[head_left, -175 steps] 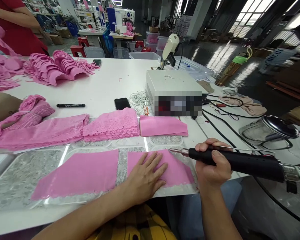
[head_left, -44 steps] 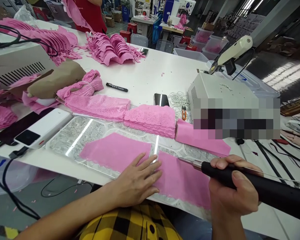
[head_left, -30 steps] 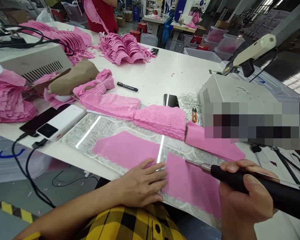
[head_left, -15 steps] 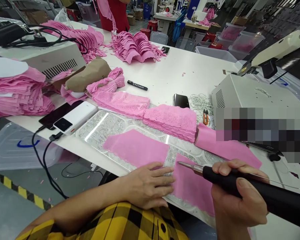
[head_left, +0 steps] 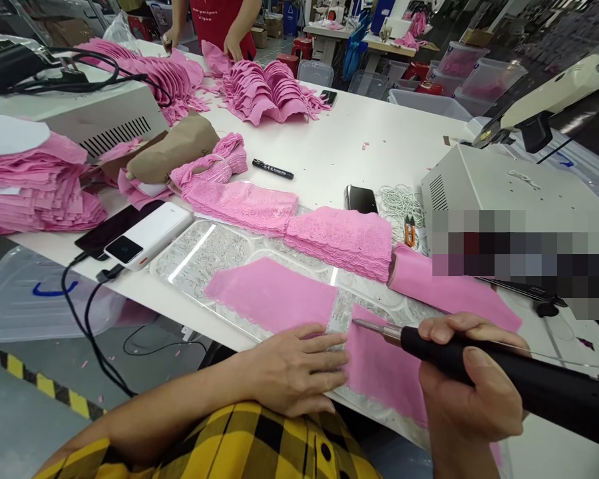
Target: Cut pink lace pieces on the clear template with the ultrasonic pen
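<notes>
My left hand [head_left: 294, 369] lies flat with fingers stretched out on the near edge of a clear cutting plate [head_left: 199, 249], touching the gap between two pink fabric pieces. One pink piece [head_left: 272, 295] lies to the left, the other [head_left: 384, 369] to the right. My right hand [head_left: 472, 392] is wrapped round the black handle of a hot cutting tool [head_left: 524, 382]. Its metal tip [head_left: 367, 324] points left, just above the right piece's upper left corner.
Stacks of pink lace [head_left: 339, 239] line the plate's far side. A white machine box [head_left: 509, 206], black phone [head_left: 361, 199], marker [head_left: 273, 169], small orange snips [head_left: 410, 231] and white power bank [head_left: 147, 233] lie around. A person in red [head_left: 219, 26] handles pink pieces across the table.
The view has swung left and closer since the first frame. My left hand slid from the right piece to the plate's near edge. The tool tip moved left. The person's hands came down to the pile.
</notes>
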Action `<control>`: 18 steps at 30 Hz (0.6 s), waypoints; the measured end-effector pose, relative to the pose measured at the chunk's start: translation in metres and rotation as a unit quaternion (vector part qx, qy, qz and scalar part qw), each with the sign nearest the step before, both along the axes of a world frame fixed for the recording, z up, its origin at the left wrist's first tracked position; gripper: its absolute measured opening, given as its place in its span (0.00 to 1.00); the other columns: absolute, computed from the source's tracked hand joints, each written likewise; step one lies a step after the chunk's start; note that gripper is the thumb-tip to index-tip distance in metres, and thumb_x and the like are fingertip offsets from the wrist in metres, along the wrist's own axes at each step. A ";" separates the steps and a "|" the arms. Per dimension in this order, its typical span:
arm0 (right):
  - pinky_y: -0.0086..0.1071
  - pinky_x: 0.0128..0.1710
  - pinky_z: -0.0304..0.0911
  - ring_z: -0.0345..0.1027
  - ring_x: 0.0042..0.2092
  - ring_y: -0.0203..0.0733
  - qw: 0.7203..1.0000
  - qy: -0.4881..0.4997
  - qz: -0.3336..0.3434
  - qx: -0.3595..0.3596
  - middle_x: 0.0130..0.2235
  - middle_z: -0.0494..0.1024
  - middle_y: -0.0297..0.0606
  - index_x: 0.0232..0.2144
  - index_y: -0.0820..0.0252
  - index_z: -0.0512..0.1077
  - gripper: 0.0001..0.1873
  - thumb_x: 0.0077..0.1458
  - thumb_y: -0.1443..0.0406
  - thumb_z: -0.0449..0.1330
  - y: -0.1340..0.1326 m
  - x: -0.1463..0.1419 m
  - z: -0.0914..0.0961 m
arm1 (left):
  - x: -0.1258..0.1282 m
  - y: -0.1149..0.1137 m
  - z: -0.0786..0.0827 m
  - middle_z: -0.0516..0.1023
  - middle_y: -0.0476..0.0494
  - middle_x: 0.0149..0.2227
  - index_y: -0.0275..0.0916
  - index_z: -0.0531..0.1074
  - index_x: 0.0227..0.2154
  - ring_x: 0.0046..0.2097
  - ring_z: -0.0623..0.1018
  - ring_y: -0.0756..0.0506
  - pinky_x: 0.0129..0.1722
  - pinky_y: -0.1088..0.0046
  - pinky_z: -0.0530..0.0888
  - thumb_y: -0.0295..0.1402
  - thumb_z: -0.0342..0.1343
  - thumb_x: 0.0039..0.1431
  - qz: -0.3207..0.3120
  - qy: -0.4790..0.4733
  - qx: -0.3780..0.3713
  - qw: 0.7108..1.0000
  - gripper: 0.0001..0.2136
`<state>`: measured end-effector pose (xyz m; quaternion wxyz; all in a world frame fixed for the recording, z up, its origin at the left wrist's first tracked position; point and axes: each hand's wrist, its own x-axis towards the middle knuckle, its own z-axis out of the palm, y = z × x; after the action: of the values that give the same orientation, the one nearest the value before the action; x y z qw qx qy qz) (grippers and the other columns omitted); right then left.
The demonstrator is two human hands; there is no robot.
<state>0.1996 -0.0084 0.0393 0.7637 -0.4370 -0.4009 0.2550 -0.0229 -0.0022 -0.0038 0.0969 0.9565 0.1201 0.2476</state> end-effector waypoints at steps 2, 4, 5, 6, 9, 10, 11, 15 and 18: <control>0.34 0.23 0.62 0.60 0.23 0.34 1.000 0.009 0.004 -0.003 0.27 0.70 0.32 0.25 0.59 0.67 0.06 0.37 0.67 0.57 -0.003 0.001 0.002 | -0.001 -0.001 -0.001 0.77 0.41 0.53 0.35 0.74 0.46 0.61 0.69 0.42 0.62 0.63 0.63 0.42 0.47 0.69 -0.002 -0.009 0.005 1.000 0.17; 0.34 0.22 0.61 0.59 0.22 0.34 1.000 0.018 0.009 -0.013 0.27 0.69 0.32 0.25 0.59 0.68 0.07 0.37 0.66 0.57 -0.009 0.002 0.003 | -0.001 -0.001 -0.003 0.78 0.41 0.52 0.35 0.75 0.46 0.61 0.70 0.42 0.62 0.63 0.63 0.41 0.47 0.69 -0.009 -0.024 0.009 1.000 0.16; 0.34 0.22 0.60 0.59 0.22 0.34 1.000 0.021 0.009 -0.020 0.27 0.69 0.32 0.25 0.59 0.68 0.07 0.37 0.66 0.57 -0.012 0.002 0.003 | -0.001 -0.002 -0.003 0.78 0.41 0.52 0.35 0.75 0.45 0.60 0.71 0.42 0.62 0.64 0.63 0.40 0.47 0.69 -0.011 -0.033 0.010 0.999 0.16; 0.34 0.22 0.60 0.59 0.23 0.34 0.999 0.024 0.010 -0.027 0.27 0.69 0.32 0.25 0.59 0.68 0.07 0.37 0.66 0.57 -0.015 0.002 0.004 | -0.001 -0.002 -0.003 0.79 0.41 0.51 0.35 0.75 0.45 0.60 0.71 0.43 0.62 0.64 0.63 0.40 0.47 0.69 -0.011 -0.041 0.011 0.999 0.16; 0.33 0.22 0.61 0.60 0.23 0.34 0.999 0.028 0.016 -0.036 0.28 0.69 0.32 0.26 0.59 0.68 0.07 0.37 0.66 0.56 -0.021 -0.001 0.003 | -0.001 -0.002 -0.003 0.80 0.41 0.49 0.34 0.75 0.43 0.59 0.72 0.43 0.61 0.65 0.65 0.39 0.47 0.69 -0.007 -0.055 0.012 0.998 0.15; 0.33 0.22 0.61 0.60 0.23 0.33 0.999 0.029 0.020 -0.035 0.28 0.69 0.32 0.26 0.59 0.68 0.07 0.38 0.66 0.56 -0.022 -0.002 0.002 | -0.001 -0.001 -0.003 0.80 0.41 0.49 0.34 0.75 0.43 0.59 0.72 0.43 0.61 0.65 0.65 0.39 0.48 0.68 -0.007 -0.058 0.012 0.998 0.15; 0.33 0.22 0.60 0.60 0.23 0.33 0.999 0.028 0.026 -0.032 0.28 0.69 0.33 0.27 0.59 0.68 0.07 0.38 0.66 0.56 -0.022 -0.003 0.002 | -0.001 -0.001 -0.002 0.80 0.41 0.49 0.33 0.75 0.44 0.58 0.72 0.42 0.60 0.65 0.65 0.39 0.48 0.68 -0.008 -0.060 0.013 0.998 0.15; 0.33 0.23 0.61 0.60 0.24 0.33 0.999 0.024 0.041 -0.024 0.28 0.69 0.33 0.27 0.59 0.67 0.07 0.40 0.66 0.57 -0.022 -0.005 0.000 | -0.001 0.000 -0.002 0.79 0.40 0.49 0.34 0.75 0.44 0.59 0.72 0.42 0.60 0.64 0.66 0.39 0.50 0.67 -0.019 -0.040 0.011 0.999 0.15; 0.33 0.23 0.61 0.60 0.24 0.33 0.999 0.023 0.033 -0.029 0.28 0.69 0.32 0.27 0.59 0.67 0.07 0.40 0.66 0.57 -0.023 -0.004 0.001 | -0.002 0.001 -0.002 0.78 0.38 0.50 0.35 0.75 0.44 0.60 0.71 0.41 0.60 0.64 0.66 0.39 0.51 0.67 -0.028 -0.020 0.006 0.999 0.14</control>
<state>0.1959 -0.0313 0.0404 0.7510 -0.4399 -0.3893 0.3015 -0.0248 -0.0016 -0.0058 0.1007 0.9547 0.0903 0.2650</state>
